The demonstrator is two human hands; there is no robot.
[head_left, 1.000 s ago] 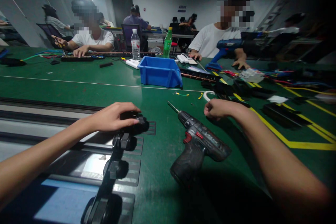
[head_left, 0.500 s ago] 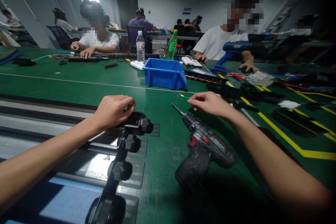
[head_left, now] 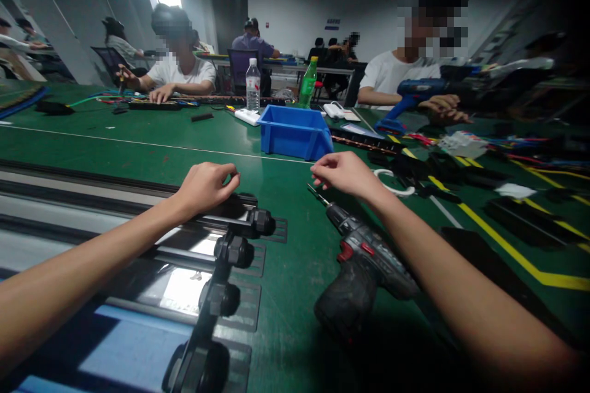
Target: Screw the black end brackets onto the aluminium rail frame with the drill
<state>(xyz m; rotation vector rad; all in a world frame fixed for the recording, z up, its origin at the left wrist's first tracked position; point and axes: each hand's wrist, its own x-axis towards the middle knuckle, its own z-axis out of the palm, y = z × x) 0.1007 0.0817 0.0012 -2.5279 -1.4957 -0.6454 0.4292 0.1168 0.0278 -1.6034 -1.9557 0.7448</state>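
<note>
My left hand [head_left: 209, 185] is over the far end of the metal profiles [head_left: 92, 209], its thumb and fingers curled together; anything between them is too small to make out. Black cable glands [head_left: 235, 250] stick out of the profile ends just below it. My right hand [head_left: 338, 172] hovers beyond the tip of a black and red power drill [head_left: 364, 258], fingers bent and pinched; what they hold, if anything, is hidden. The drill lies on the green table [head_left: 286, 319], its bit pointing away to the left.
Behind my hands stands a blue bin [head_left: 297, 132], with a water bottle [head_left: 253, 86] and a green bottle [head_left: 308, 83] beyond. A white ring [head_left: 394, 190] lies right of my right hand. Two people work across the table, near a blue drill [head_left: 405, 101] and wires.
My right hand has moved left, uncovering the white ring. My left hand has barely shifted. The person at right has brought their hands together; the view has turned slightly.
</note>
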